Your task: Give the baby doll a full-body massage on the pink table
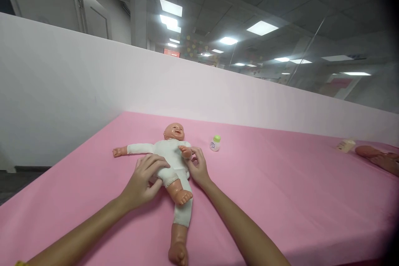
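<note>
Lying face-up on the pink tabletop [280, 183]: doll [170, 153] | left hand [145, 181] fingers spread flat on its belly | right hand [196, 168] pinching its wrist | advice: steady torso, move limb gently | small bottle [215, 143] nearby

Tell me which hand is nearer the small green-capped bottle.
Right. The right hand lies beside the doll, touching its arm, a short way in front and left of the small green-capped bottle. The left hand rests on the doll's belly, beyond it from the bottle.
</note>
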{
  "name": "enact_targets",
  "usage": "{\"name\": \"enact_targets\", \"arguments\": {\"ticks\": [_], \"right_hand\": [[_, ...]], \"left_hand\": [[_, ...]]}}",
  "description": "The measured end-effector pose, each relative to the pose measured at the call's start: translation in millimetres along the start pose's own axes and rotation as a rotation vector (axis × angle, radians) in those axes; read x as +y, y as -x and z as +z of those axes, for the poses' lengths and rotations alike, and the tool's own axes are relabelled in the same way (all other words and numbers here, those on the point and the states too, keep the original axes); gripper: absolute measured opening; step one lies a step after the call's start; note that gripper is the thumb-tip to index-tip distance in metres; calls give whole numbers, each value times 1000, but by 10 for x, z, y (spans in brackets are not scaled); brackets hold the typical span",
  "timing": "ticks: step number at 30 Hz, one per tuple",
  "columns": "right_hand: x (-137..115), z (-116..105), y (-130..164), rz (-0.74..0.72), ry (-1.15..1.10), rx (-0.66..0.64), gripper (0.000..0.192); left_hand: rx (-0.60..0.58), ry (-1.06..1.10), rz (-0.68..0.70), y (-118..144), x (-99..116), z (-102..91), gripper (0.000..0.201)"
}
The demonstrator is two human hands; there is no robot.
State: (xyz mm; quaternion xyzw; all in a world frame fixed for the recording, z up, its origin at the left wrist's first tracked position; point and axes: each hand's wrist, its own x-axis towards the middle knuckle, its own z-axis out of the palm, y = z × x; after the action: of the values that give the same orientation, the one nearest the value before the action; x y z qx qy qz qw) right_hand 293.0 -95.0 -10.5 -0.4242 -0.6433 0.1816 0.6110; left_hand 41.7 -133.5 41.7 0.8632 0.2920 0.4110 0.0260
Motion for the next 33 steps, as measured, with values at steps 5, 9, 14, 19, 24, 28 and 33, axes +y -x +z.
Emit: {"name": "enact_targets", "arguments": {"ticks": [5, 9, 14, 19, 24, 28, 33], "right_hand": [[4, -4, 18, -140, 67, -66, 34], [38, -4, 5, -150, 71, -66, 38], [6, -3, -1, -114, 82, -53, 33], [-10, -7, -4, -18, 36, -13, 27], [55, 9, -33, 130, -133, 60, 32], [73, -3, -73, 199, -249, 99, 35], [87, -15, -89, 219, -246, 149, 33]], "left_hand": [[35, -15, -16, -2, -51, 21, 40], [37, -27, -26, -2, -72, 19, 40], [29, -13, -18, -3, -54, 10, 40], [21, 6, -11, -16, -37, -17, 38], [-7, 43, 22, -19, -44, -43, 33], [-23, 60, 65, -21, -50, -59, 32], [-30, 35, 54, -31, -40, -65, 33]]}}
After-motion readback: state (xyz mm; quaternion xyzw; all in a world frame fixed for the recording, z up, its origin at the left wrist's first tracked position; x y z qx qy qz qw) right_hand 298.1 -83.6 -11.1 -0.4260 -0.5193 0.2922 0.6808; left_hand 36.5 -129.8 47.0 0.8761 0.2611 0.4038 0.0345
